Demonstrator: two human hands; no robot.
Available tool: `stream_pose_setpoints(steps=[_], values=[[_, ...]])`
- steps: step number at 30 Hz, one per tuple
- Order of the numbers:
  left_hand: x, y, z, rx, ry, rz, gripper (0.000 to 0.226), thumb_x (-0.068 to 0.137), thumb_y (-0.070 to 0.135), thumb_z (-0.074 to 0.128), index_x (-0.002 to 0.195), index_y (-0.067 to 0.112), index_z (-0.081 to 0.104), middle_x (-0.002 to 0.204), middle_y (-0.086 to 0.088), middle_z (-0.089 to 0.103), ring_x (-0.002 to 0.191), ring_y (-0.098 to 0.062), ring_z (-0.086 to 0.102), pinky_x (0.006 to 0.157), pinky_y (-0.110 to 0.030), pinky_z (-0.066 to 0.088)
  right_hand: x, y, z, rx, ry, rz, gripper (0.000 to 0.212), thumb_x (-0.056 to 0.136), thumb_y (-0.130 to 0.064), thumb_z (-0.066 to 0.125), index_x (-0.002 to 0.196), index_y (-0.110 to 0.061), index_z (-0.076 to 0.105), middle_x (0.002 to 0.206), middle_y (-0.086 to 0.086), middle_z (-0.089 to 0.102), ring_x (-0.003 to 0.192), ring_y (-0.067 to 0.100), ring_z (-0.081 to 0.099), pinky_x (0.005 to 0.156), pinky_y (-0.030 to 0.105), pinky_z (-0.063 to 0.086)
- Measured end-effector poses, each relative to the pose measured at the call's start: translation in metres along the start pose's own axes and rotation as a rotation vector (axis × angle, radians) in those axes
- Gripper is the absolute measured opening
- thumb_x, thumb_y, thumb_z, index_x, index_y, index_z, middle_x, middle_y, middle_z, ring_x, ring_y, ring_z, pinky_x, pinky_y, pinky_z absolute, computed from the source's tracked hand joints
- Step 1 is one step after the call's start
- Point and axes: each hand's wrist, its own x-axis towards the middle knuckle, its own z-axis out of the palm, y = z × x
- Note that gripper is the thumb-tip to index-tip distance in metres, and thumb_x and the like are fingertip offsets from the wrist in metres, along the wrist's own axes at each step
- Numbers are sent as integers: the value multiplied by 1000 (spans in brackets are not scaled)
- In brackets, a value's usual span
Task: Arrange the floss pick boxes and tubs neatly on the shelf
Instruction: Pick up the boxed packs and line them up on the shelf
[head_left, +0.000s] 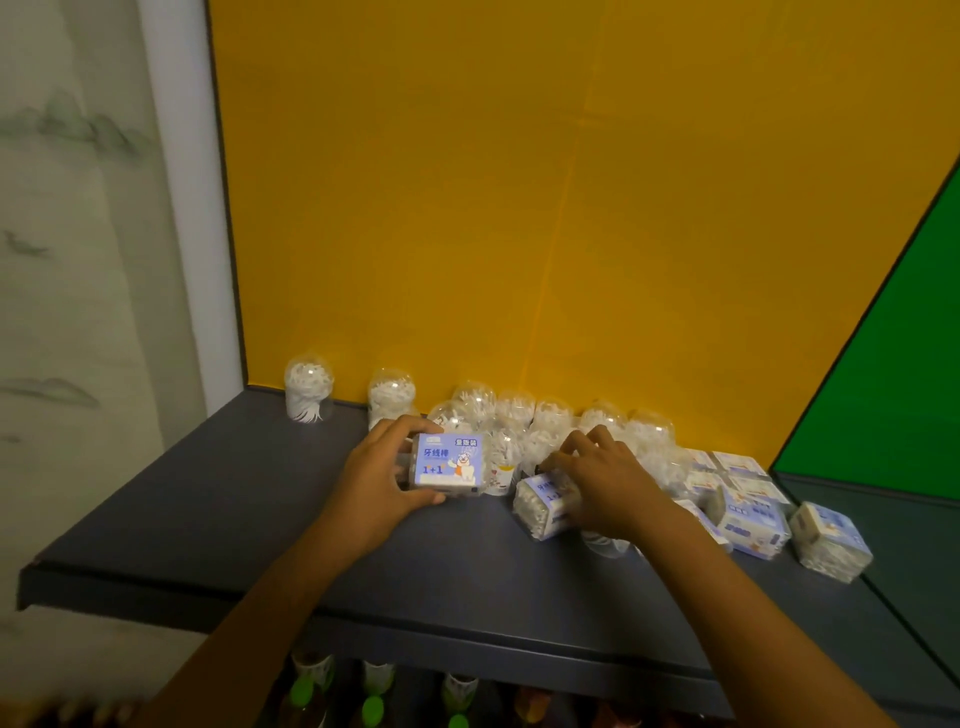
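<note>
On the dark grey shelf (208, 519), my left hand (374, 478) grips a clear floss pick box with a blue label (449, 465), held upright with its label facing me. My right hand (608, 483) grips a second blue-label box (540, 506) that lies tilted on the shelf. Behind both hands, several clear domed tubs of white floss picks (519, 415) crowd against the yellow back wall. Two tubs stand apart at the left, one (308, 387) near the corner and one (390, 397) beside it. More boxes (753, 514) lie jumbled at the right.
One box (830, 540) sits at the far right near the seam with the neighbouring green-backed shelf (909, 545). The shelf's left half is bare up to its front edge. Bottles with green caps (371, 706) stand on the level below. A pale wall lies to the left.
</note>
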Motion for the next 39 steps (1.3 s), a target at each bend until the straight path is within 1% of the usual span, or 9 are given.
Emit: stream_pose_setpoints(steps=[5, 10, 13, 20, 25, 28, 31, 34, 39], values=[[-17, 0, -8, -67, 78, 15, 67, 59, 3, 88, 110, 33, 57, 117, 10, 58, 105, -5, 59, 75, -28, 58, 2, -5, 1, -36, 10, 12, 58, 84, -39, 69, 137, -35, 46, 141, -1, 41, 127, 25, 33, 104, 36, 34], [-28, 1, -16, -106, 119, -34, 69, 59, 4, 88, 115, 30, 55, 120, 5, 60, 104, -4, 60, 78, -23, 57, -3, -12, 1, 0, 96, 34, 54, 80, -43, 69, 128, -32, 48, 134, 0, 46, 121, 22, 38, 98, 33, 35], [-30, 9, -22, -134, 145, -54, 70, 60, 5, 88, 118, 24, 55, 119, 5, 62, 104, -3, 61, 78, -21, 56, -11, -16, -8, 136, 219, 83, 54, 76, -49, 72, 120, -28, 47, 128, 0, 48, 115, 21, 40, 91, 34, 36], [-36, 51, -16, -226, 218, -61, 65, 64, 1, 84, 118, 25, 55, 117, 11, 62, 108, 1, 59, 79, -18, 55, -62, -5, -35, 657, 490, 208, 56, 72, -25, 80, 109, -34, 39, 106, -2, 51, 85, 16, 54, 62, 33, 47], [-51, 89, 9, -260, 209, -39, 67, 63, -3, 82, 111, 35, 55, 117, 12, 62, 107, 7, 57, 77, -13, 51, -124, 12, -40, 865, 674, 246, 58, 72, -20, 85, 114, -38, 49, 115, -13, 48, 94, -3, 53, 64, 17, 45], [-60, 116, 32, -271, 180, -18, 67, 64, -1, 82, 114, 35, 56, 122, 5, 63, 113, -6, 58, 83, -19, 52, -162, 29, -39, 916, 733, 249, 58, 71, -19, 86, 114, -38, 52, 116, -16, 50, 95, -2, 56, 68, 19, 51], [-67, 151, 62, -283, 154, 11, 65, 65, -1, 82, 118, 25, 57, 121, 8, 62, 113, -2, 57, 82, -16, 52, -201, 50, -42, 964, 741, 253, 56, 72, -21, 85, 116, -36, 54, 118, -14, 51, 94, 0, 56, 70, 18, 50], [-76, 184, 93, -310, 113, 27, 65, 65, 0, 83, 118, 26, 58, 121, 9, 63, 116, -5, 57, 87, -26, 53, -243, 73, -44, 981, 763, 268, 57, 72, -20, 85, 117, -35, 54, 117, -13, 54, 95, 0, 56, 68, 11, 46], [-96, 231, 145, -333, 72, 34, 65, 66, 3, 82, 120, 29, 57, 123, 11, 62, 116, -2, 56, 91, -28, 51, -307, 114, -35, 980, 795, 322, 58, 71, -21, 86, 118, -36, 54, 116, -15, 56, 98, 1, 57, 75, 19, 49]])
